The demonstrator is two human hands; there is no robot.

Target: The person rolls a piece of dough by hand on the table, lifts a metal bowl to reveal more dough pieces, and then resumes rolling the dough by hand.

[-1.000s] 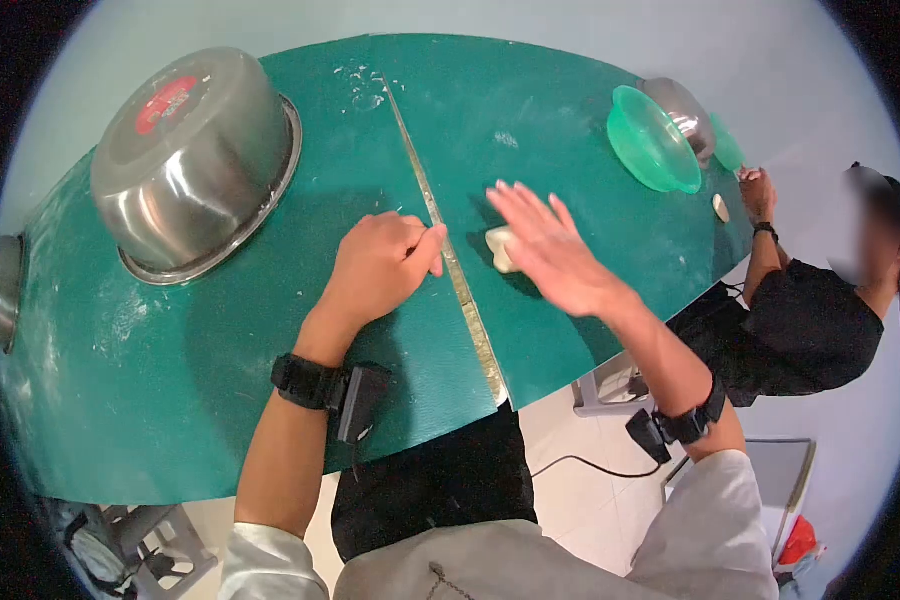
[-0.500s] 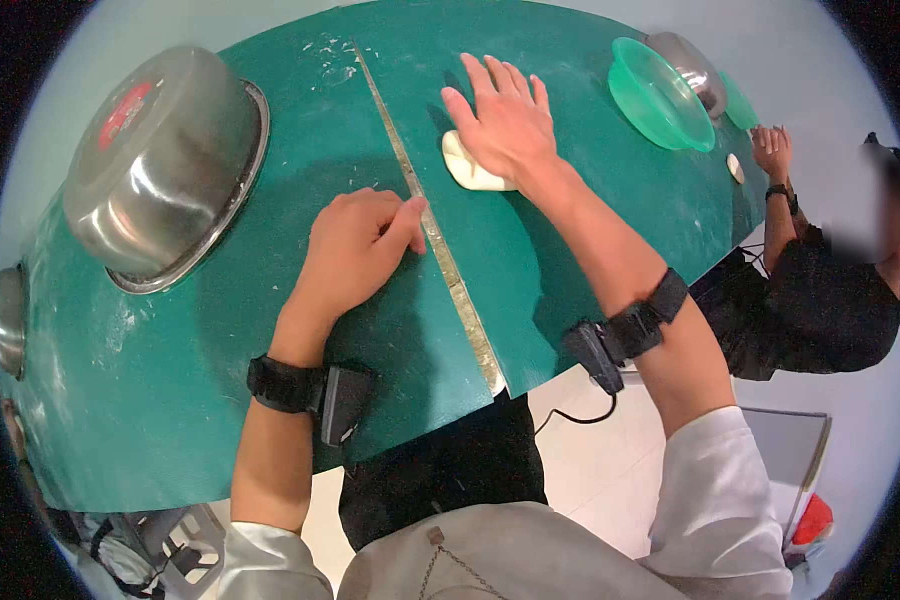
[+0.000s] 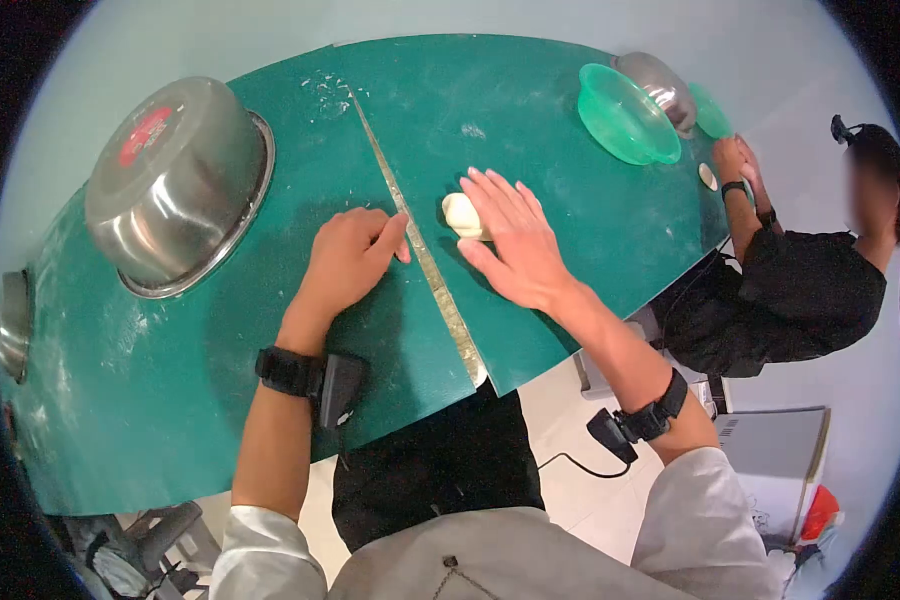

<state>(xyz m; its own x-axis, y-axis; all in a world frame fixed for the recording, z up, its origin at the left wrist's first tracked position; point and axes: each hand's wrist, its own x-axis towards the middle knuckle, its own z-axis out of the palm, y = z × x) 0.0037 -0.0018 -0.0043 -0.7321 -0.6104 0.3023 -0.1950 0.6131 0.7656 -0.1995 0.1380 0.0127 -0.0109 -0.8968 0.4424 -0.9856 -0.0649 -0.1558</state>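
On the green table, a small piece of pale dough (image 3: 461,215) looks rounded and folded. My right hand (image 3: 515,245) lies against its right side, fingers stretched out and covering part of it. To the left of the metal strip, my left hand (image 3: 355,250) is loosely curled on the table with its thumb by the strip. No object shows in its fingers, which are partly hidden.
A large upturned steel basin (image 3: 185,190) stands at the left, with another steel bowl (image 3: 13,325) beyond it. A green plastic basin (image 3: 625,115) and a steel bowl (image 3: 660,85) sit back right. A co-worker (image 3: 790,285) handles something near a small dough piece (image 3: 708,176).
My right hand has drawn back toward me from the top of the dough to its right side. The dough went from flattened to rounder. My left hand stays curled; the view shifted slightly.
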